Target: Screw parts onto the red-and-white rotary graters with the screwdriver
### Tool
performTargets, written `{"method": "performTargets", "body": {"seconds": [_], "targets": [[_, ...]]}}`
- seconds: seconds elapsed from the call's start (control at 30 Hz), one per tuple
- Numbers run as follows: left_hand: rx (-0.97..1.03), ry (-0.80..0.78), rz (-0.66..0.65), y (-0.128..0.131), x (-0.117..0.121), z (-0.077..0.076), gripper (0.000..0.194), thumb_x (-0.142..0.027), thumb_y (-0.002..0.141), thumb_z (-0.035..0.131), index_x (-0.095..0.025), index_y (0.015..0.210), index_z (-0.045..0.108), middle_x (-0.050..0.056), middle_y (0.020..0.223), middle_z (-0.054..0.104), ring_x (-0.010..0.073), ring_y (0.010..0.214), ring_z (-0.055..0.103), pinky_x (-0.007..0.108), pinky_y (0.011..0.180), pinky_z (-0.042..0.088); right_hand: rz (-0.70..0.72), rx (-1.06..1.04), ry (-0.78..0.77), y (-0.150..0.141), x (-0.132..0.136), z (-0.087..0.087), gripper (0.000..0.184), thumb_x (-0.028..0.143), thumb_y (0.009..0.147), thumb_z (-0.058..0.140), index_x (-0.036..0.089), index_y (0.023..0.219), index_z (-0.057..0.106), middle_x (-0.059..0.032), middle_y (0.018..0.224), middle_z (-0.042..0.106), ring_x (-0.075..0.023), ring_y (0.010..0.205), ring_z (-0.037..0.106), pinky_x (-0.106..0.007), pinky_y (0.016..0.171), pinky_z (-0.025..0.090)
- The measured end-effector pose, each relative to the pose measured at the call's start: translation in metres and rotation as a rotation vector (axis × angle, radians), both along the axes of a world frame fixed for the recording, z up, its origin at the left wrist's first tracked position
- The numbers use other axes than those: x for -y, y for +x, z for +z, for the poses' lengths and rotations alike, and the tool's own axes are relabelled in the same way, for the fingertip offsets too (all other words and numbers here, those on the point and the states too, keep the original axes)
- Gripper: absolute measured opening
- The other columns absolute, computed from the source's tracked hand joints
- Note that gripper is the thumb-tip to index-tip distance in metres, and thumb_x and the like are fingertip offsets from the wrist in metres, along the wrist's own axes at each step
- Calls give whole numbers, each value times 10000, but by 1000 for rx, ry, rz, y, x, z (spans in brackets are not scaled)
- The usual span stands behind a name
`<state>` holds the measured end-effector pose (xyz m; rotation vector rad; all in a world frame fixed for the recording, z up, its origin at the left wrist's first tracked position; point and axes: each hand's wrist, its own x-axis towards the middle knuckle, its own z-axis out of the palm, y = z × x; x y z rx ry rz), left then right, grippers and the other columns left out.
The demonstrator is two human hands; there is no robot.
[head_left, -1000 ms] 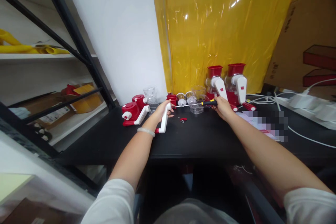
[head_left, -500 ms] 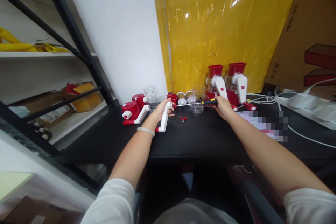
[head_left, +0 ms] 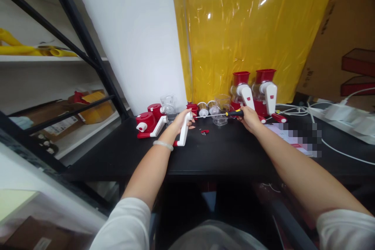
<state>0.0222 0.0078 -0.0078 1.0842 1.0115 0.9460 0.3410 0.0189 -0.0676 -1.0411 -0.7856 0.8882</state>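
Note:
My left hand (head_left: 182, 120) is closed around a white crank handle (head_left: 183, 133) with a red grip at its lower end. My right hand (head_left: 249, 118) grips a screwdriver (head_left: 233, 113) by its black and yellow handle. The screwdriver's thin shaft runs level to the left, and its tip meets the upper end of the crank handle. Whether the tip sits in a screw cannot be made out. Below the shaft, a small red piece (head_left: 205, 131) and tiny metal bits, perhaps screws, lie on the black table (head_left: 216, 160).
Red grinder bases (head_left: 146, 121) with a white crank stand at the left. Metal drums (head_left: 202, 108) and clear plastic parts (head_left: 222, 105) are behind the screwdriver. Two red-and-white rotary graters (head_left: 265, 90) stand at the back right, near white cables and a power strip (head_left: 341, 115).
The view has shifted very slightly. Both hands keep their hold, with the screwdriver tip still at the crank handle.

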Motion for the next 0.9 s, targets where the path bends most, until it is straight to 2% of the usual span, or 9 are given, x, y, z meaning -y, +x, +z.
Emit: {"method": "performTargets", "body": {"seconds": [0.5,0.7,0.9], "targets": [[1,6,-21,-1,0,-1,385,-409,1095,507,-148,932,737,1,624,638,84,391,402,237,564,583,-5,0,-8,0,0,0,342,394,926,763,261,730,516,17,530,499,-154,489,488,-249,433,424],[8,12,-16,-1,0,-1,381,-402,1094,512,-146,928,740,4,631,641,83,392,402,240,563,581,-6,-3,-1,-1,1,1,320,332,909,767,263,705,530,7,526,489,-159,482,477,-264,431,431],[5,17,-20,-1,1,-1,385,-405,1100,505,-148,928,734,0,624,637,80,394,401,227,555,582,-22,-43,-7,-4,4,4,291,277,944,701,250,705,538,15,523,494,-143,479,463,-233,436,405]]}}
